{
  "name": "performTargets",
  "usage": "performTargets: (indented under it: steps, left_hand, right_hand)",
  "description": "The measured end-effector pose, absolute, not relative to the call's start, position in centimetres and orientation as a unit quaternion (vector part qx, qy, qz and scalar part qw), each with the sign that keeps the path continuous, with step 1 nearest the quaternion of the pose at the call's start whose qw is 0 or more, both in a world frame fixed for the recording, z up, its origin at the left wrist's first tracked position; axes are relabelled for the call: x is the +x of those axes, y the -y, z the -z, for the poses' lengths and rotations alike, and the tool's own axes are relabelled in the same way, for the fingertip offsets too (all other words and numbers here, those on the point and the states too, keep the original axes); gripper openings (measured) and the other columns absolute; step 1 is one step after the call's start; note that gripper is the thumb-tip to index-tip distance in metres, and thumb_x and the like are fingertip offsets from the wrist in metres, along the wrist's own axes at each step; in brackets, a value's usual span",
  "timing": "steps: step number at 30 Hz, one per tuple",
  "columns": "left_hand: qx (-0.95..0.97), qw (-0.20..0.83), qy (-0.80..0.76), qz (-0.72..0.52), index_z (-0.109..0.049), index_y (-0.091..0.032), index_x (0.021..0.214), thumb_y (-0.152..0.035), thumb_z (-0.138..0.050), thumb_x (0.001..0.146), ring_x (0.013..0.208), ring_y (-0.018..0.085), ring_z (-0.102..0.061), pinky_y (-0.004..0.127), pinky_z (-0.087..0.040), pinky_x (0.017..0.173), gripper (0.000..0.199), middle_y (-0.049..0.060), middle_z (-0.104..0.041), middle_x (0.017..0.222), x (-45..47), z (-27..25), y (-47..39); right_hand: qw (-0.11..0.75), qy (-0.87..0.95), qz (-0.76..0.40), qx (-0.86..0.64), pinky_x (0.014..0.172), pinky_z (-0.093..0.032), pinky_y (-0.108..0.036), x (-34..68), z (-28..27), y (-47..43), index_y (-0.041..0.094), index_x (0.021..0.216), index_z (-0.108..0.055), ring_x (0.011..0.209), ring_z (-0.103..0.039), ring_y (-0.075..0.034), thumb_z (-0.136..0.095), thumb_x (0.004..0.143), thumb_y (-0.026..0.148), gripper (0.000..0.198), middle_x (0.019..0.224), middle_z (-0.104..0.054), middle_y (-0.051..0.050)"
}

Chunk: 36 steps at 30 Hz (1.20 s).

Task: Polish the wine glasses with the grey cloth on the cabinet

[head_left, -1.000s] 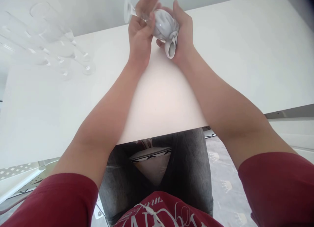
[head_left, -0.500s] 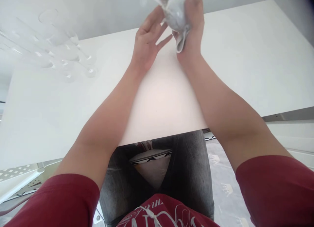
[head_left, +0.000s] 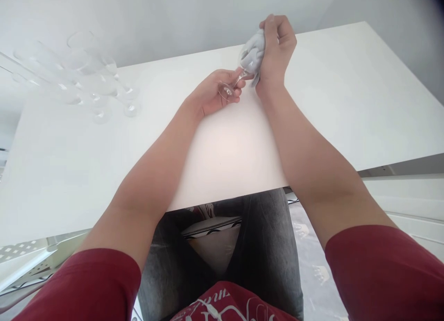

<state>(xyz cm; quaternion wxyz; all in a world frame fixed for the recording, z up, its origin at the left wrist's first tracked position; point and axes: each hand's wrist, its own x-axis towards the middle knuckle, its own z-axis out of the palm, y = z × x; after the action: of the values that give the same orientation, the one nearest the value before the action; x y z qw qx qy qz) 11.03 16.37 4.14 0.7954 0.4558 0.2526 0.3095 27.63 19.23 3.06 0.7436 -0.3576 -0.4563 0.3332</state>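
Note:
My left hand [head_left: 219,90] is closed round the stem of a clear stemmed glass [head_left: 227,90], whose round foot points towards me and down to the left. A light grey cloth [head_left: 254,52] is bunched in and around the glass's bowl. My right hand [head_left: 279,50] grips that cloth against the bowl, its fingers curled over the far side. The cloth and the right hand hide much of the bowl. Both hands are above the far part of the white table, near its middle.
Several clear stemmed glasses [head_left: 83,66] stand close together at the table's far left. The white table [head_left: 229,159] spans the view, with a wall [head_left: 194,20] behind its far edge. My legs [head_left: 270,247] are under the near edge.
The glass has turned so that its foot now points towards me instead of away to the upper left. My left hand has gone from spread fingers to holding the stem.

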Motion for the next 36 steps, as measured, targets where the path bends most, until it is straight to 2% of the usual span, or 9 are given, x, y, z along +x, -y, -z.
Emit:
performTargets:
  steps: [3, 8, 10, 12, 16, 20, 26, 31, 36]
  left_hand:
    - [0.454, 0.794, -0.257, -0.312, -0.073, -0.017, 0.101, -0.024, -0.065, 0.103, 0.064, 0.011, -0.067, 0.024, -0.055, 0.066, 0.012, -0.001, -0.058, 0.069, 10.8, -4.3, -16.2]
    - [0.431, 0.77, -0.286, -0.373, -0.073, -0.021, 0.113, -0.029, -0.063, 0.104, 0.085, 0.016, -0.078, 0.03, -0.061, 0.082, 0.015, 0.001, -0.065, 0.081, 10.8, -4.0, -16.4]
    - [0.425, 0.756, -0.294, -0.402, -0.072, -0.02, 0.108, -0.032, -0.064, 0.104, 0.083, 0.014, -0.076, 0.029, -0.062, 0.083, 0.014, 0.001, -0.066, 0.083, 11.2, -3.5, -16.8]
    - [0.418, 0.741, -0.307, -0.426, -0.069, -0.019, 0.095, -0.032, -0.066, 0.103, 0.076, 0.012, -0.072, 0.027, -0.062, 0.079, 0.015, 0.001, -0.064, 0.079, 11.7, -3.1, -17.2]
    - [0.444, 0.705, -0.314, -0.455, -0.06, -0.018, 0.076, -0.021, -0.06, 0.103, 0.063, 0.01, -0.061, 0.026, -0.058, 0.068, 0.027, 0.001, -0.056, 0.07, 12.4, -2.8, -17.2]
    - [0.489, 0.71, -0.297, -0.41, -0.064, -0.018, 0.08, -0.032, -0.065, 0.103, 0.059, 0.009, -0.056, 0.027, -0.057, 0.064, 0.027, -0.001, -0.048, 0.067, 12.2, -3.2, -16.4]
    - [0.461, 0.7, -0.337, -0.429, -0.07, -0.022, 0.094, -0.052, -0.067, 0.101, 0.072, 0.016, -0.068, 0.032, -0.063, 0.075, 0.031, 0.0, -0.056, 0.069, 12.4, -3.5, -15.9]
    - [0.435, 0.711, -0.336, -0.438, -0.073, -0.023, 0.107, -0.052, -0.071, 0.098, 0.071, 0.016, -0.068, 0.033, -0.062, 0.079, 0.03, -0.002, -0.053, 0.066, 12.5, -3.9, -15.7]
    - [0.367, 0.706, -0.341, -0.501, -0.065, -0.021, 0.093, -0.06, -0.063, 0.101, 0.068, 0.013, -0.067, 0.029, -0.062, 0.076, 0.04, -0.002, -0.054, 0.066, 12.5, -4.1, -16.1]
  right_hand:
    - [0.804, 0.404, -0.225, -0.373, 0.083, -0.045, -0.033, 29.1, -1.7, -21.2, 0.035, 0.077, -0.054, 0.085, -0.043, -0.02, -0.064, 0.097, 0.058, 0.031, 0.077, -0.055, 0.004]
    - [0.833, 0.213, -0.329, -0.391, 0.077, -0.048, -0.037, 30.8, -0.4, -22.7, 0.038, 0.085, -0.048, 0.097, -0.046, -0.022, -0.059, 0.07, 0.096, 0.061, 0.087, -0.067, 0.005]
    - [0.818, 0.355, -0.28, -0.356, 0.084, -0.05, -0.037, 29.3, -1.2, -21.5, 0.038, 0.097, -0.054, 0.1, -0.05, -0.02, -0.062, 0.086, 0.082, 0.046, 0.098, -0.066, 0.005]
    - [0.736, 0.557, -0.182, -0.338, 0.106, -0.05, -0.043, 27.1, -2.1, -19.7, 0.039, 0.106, -0.06, 0.107, -0.055, -0.022, -0.067, 0.098, 0.061, 0.025, 0.11, -0.062, 0.002]
    - [0.559, 0.754, -0.079, -0.336, 0.115, -0.049, -0.057, 25.2, -3.4, -17.7, 0.042, 0.087, -0.069, 0.115, -0.058, -0.032, -0.059, 0.101, 0.063, 0.027, 0.108, -0.062, -0.003]
    - [0.669, 0.616, -0.059, -0.411, 0.116, -0.052, -0.058, 26.7, -3.9, -17.7, 0.054, 0.091, -0.072, 0.119, -0.059, -0.034, -0.05, 0.099, 0.072, 0.03, 0.114, -0.062, -0.001]
    - [0.667, 0.616, -0.102, -0.405, 0.124, -0.044, -0.057, 26.5, -3.4, -18.8, 0.066, 0.102, -0.071, 0.135, -0.057, -0.034, -0.056, 0.082, 0.084, 0.031, 0.129, -0.068, 0.016]
    - [0.717, 0.469, -0.317, -0.406, 0.093, -0.063, -0.053, 25.3, -1.4, -19.8, 0.054, 0.141, -0.054, 0.138, -0.061, -0.03, -0.041, 0.084, 0.095, 0.072, 0.149, -0.062, 0.009]
    - [0.657, 0.479, -0.422, -0.402, 0.05, -0.051, -0.037, 23.1, -1.7, -17.9, 0.044, 0.138, -0.046, 0.08, -0.073, -0.024, -0.055, 0.092, 0.081, 0.06, 0.116, -0.072, 0.002]
